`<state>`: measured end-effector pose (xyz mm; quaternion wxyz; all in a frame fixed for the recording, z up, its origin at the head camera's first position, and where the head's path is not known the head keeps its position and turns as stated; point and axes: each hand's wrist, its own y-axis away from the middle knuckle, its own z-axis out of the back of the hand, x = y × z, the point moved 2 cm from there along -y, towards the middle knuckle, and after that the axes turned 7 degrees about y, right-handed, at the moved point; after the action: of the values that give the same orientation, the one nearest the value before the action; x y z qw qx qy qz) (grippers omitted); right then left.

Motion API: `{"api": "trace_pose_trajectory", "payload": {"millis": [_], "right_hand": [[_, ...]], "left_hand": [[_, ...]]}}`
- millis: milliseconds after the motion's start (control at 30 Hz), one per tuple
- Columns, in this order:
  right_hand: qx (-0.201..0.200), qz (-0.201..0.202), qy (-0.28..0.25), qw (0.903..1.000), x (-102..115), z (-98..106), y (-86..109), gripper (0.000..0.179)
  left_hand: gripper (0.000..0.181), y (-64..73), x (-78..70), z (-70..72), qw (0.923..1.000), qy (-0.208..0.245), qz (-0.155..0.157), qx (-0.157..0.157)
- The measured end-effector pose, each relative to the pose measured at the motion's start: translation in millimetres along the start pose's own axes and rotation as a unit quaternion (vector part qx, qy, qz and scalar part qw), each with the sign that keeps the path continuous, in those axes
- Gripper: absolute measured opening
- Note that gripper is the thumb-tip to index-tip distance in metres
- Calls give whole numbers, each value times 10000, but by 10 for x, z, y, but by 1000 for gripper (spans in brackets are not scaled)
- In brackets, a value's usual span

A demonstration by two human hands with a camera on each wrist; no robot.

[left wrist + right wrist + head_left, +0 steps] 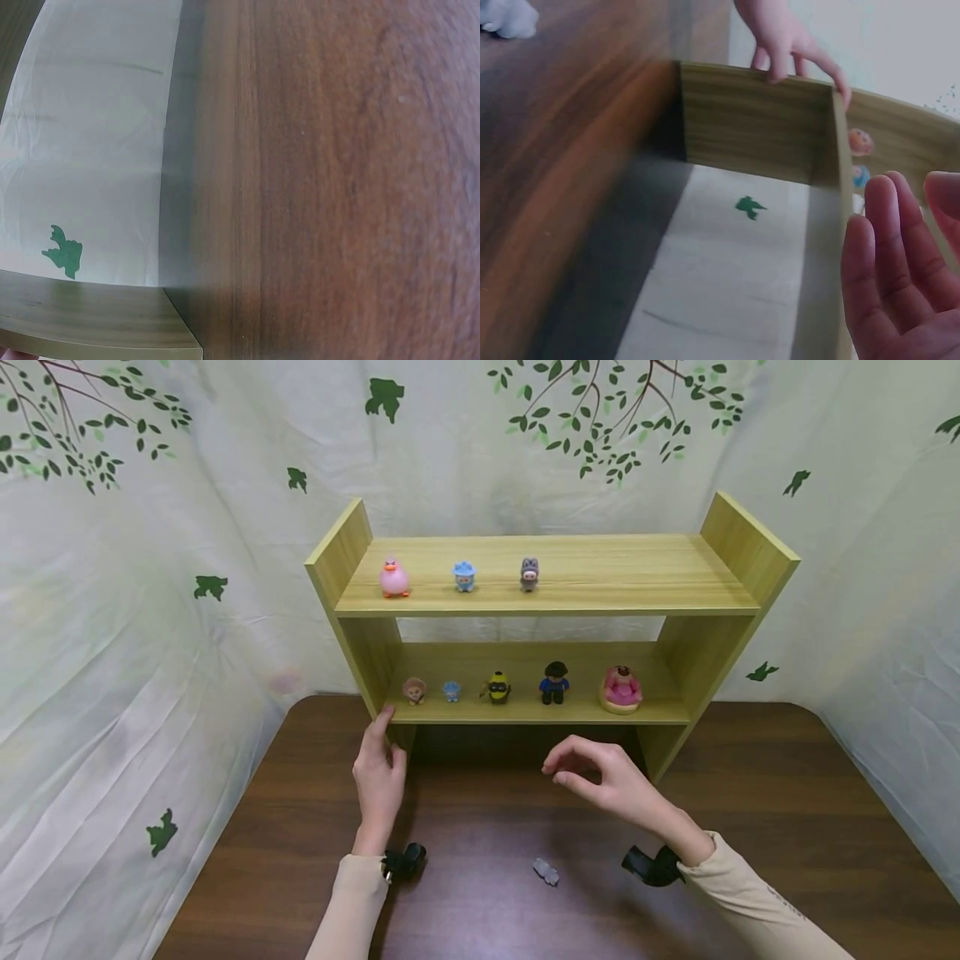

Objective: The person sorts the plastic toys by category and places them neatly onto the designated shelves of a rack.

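Note:
My left hand (380, 781) grips the front edge of the left side panel of a two-tier wooden shelf (547, 723). In the right wrist view, that hand (780, 34) has its thumb on the panel's inner face and a fingertip at the lower board's edge. My right hand (603, 777) hovers in front of the shelf, below the lower board, with fingers loosely bent and nothing between them. Nearer the front, a small grey figurine (546, 871) lies on the brown table (465, 910).
On the top board stand a pink duck figure (393, 578), a blue-hatted figure (464, 577) and a grey figure (529, 575). Several more line the lower board, including a yellow one (498, 688) and a pink one in a basket (621, 689). A leaf-printed curtain (247, 527) hangs behind.

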<state>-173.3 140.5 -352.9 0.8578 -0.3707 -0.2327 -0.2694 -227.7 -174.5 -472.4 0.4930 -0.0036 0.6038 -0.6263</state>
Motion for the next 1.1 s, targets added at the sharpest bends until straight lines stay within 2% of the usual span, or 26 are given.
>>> {"api": "trace_pose_trajectory", "payload": {"millis": [233,367,633,900,1100], "right_hand": [[193,-144,-119,9996,-68,-79,74,18],[257,-275,-154,9992,-92,-99,102,17],[291,-292,-193,9990,-122,-160,167,16],[500,-486,-434,9966,-528,-373,362,19],[594,-536,-514,9955,-587,-451,432,17]], "left_hand": [[71,-1,7,-2,10000,-47,-78,20],[69,6,21,0,9999,-74,-26,81],[69,4,16,3,10000,5,20,45],[70,7,20,8,10000,-32,-26,41],[73,8,23,-2,10000,-25,-79,9]]}}
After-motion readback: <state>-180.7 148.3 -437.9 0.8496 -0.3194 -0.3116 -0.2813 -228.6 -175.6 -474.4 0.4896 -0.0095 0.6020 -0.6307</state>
